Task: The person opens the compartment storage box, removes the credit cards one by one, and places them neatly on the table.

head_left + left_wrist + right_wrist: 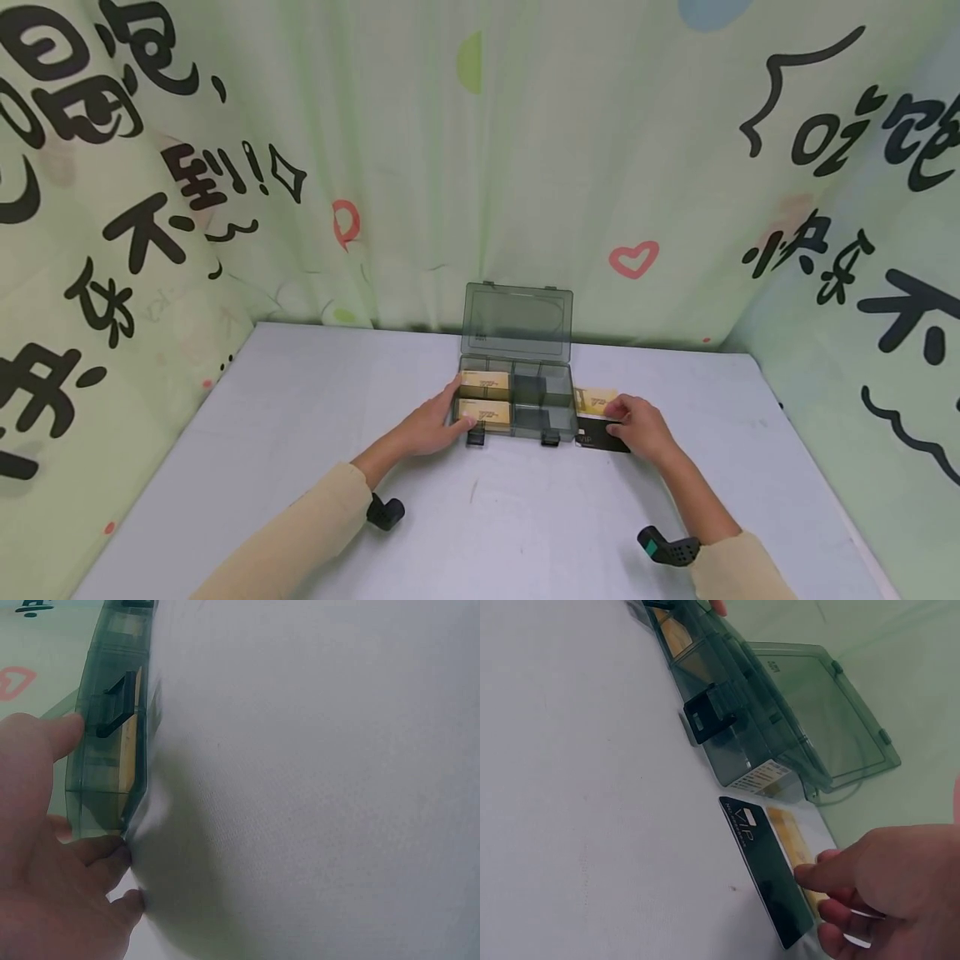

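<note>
Black card (602, 433) lies flat just right of the open box (516, 406), long axis left-right, pinched by right hand (637, 428); left hand (433, 421) is spread against box's left end.

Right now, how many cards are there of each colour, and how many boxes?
Gold cards: 3, two in the box's left compartments and one on the table by the right hand
Black cards: 1, beside that gold one
Clear grey boxes: 1, lid open
Total: 5 things
</note>
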The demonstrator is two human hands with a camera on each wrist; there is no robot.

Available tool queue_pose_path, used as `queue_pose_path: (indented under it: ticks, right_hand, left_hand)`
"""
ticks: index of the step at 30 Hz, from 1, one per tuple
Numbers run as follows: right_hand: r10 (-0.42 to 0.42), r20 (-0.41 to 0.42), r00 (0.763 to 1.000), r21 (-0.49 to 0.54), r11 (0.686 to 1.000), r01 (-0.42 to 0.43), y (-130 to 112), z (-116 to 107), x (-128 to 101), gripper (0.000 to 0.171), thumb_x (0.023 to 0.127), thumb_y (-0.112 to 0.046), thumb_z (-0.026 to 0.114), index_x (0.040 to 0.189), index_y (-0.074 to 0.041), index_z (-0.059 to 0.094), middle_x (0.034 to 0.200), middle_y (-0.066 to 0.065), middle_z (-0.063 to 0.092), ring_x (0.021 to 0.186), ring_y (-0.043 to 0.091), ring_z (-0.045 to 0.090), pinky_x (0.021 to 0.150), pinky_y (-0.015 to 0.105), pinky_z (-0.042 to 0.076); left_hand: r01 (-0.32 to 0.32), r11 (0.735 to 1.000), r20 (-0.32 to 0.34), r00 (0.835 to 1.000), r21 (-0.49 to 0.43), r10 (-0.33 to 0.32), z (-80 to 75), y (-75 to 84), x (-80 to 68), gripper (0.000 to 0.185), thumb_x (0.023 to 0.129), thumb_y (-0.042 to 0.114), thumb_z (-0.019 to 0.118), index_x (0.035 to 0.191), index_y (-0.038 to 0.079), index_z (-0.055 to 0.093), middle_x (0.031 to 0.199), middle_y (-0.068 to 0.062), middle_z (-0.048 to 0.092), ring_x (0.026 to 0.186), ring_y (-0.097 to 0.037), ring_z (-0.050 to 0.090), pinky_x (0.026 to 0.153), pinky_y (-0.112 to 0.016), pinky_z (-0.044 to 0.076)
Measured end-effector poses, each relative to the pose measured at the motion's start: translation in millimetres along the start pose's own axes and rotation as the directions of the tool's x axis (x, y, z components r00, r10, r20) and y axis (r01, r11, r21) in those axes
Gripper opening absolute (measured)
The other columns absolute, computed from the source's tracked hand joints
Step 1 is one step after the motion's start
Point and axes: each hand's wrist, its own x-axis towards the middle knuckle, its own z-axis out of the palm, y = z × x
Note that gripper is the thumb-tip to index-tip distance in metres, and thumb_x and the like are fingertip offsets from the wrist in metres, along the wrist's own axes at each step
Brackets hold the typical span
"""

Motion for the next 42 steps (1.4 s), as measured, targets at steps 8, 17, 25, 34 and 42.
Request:
queue_pose_path:
  ticks: [8,17,25,34,42]
  right_hand:
    - [-0.030,0.022,0.999,0.137,0.990,0.026,-5.7,0.3,-0.4,0.019,0.087,-0.003,0.068,0.106,-0.001,0.064,0.100,0.016,0.064,0.092,0.027,0.061,0.077,0.036,0.055]
    - [-0.054,0.003,0.999,0.192,0.980,0.053,-17.9,-0.2,3.8,0.020,0.092,-0.005,0.062,0.112,-0.001,0.062,0.108,0.019,0.064,0.099,0.031,0.061,0.083,0.040,0.057]
    - [-0.070,-0.031,0.997,0.217,0.973,0.075,-35.1,0.8,6.2,0.022,0.094,-0.011,0.062,0.114,-0.002,0.062,0.106,0.016,0.065,0.101,0.031,0.061,0.083,0.040,0.057]
    - [-0.114,-0.034,0.993,0.221,0.968,0.119,-49.0,2.4,5.7,0.025,0.093,-0.009,0.064,0.115,0.001,0.062,0.104,0.016,0.066,0.097,0.028,0.062,0.083,0.041,0.056]
    - [-0.166,-0.007,0.986,0.240,0.957,0.163,-59.3,10.6,4.3,0.026,0.092,-0.012,0.065,0.115,0.000,0.061,0.106,0.013,0.067,0.099,0.027,0.064,0.082,0.039,0.056]
  left_hand:
    - [0.001,1.000,-0.001,1.000,0.007,-0.001,-0.1,0.8,0.2,0.081,0.097,0.048,0.051,0.157,0.014,0.008,0.160,-0.011,0.024,0.145,-0.032,0.031,0.117,-0.050,0.029]
    - [-0.003,1.000,-0.003,1.000,0.000,0.003,0.3,-0.5,1.4,0.081,0.097,0.048,0.051,0.157,0.013,0.008,0.160,-0.011,0.024,0.145,-0.032,0.031,0.117,-0.050,0.029]
    - [0.009,1.000,-0.001,1.000,-0.002,-0.009,-1.0,0.3,0.4,0.082,0.097,0.048,0.052,0.157,0.015,0.007,0.160,-0.011,0.024,0.145,-0.033,0.031,0.117,-0.051,0.029]
    - [0.006,1.000,-0.002,1.000,-0.002,-0.006,-1.8,0.7,0.0,0.080,0.097,0.046,0.051,0.157,0.014,0.009,0.160,-0.012,0.025,0.145,-0.033,0.031,0.117,-0.051,0.029]
    - [0.000,1.000,0.012,1.000,0.006,0.000,-0.8,1.2,0.6,0.081,0.097,0.048,0.050,0.157,0.015,0.007,0.161,-0.010,0.023,0.145,-0.033,0.030,0.117,-0.051,0.029]
